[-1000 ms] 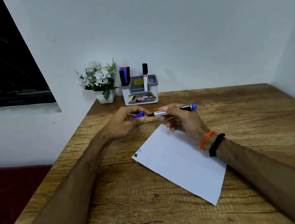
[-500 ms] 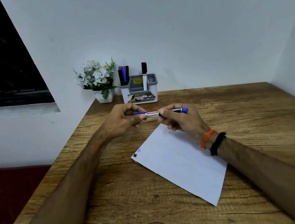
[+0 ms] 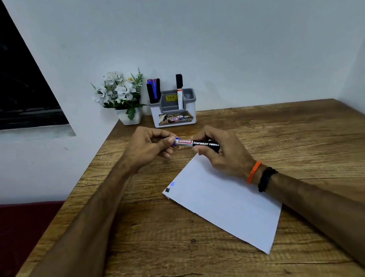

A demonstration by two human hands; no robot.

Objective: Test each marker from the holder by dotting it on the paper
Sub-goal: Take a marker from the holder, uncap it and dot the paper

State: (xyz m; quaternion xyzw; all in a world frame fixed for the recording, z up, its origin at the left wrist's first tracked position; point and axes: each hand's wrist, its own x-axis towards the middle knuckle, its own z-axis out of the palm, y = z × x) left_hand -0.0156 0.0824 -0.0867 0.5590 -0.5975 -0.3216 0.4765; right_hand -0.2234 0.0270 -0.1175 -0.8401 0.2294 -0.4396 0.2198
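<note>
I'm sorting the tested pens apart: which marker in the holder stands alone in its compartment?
The black-capped marker with the white barrel, upright in the right compartment of the holder. The other markers are bunched together at the left end.

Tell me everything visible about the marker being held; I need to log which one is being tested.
The marker lies roughly level above the wooden table, between both hands. Its barrel is black with white "PERMANENT MARKER" lettering and a red-and-white "kores" label. The right hand grips the black barrel; the left hand pinches the blue cap at the other end. Its tip is hidden. It touches neither paper nor table.
</note>
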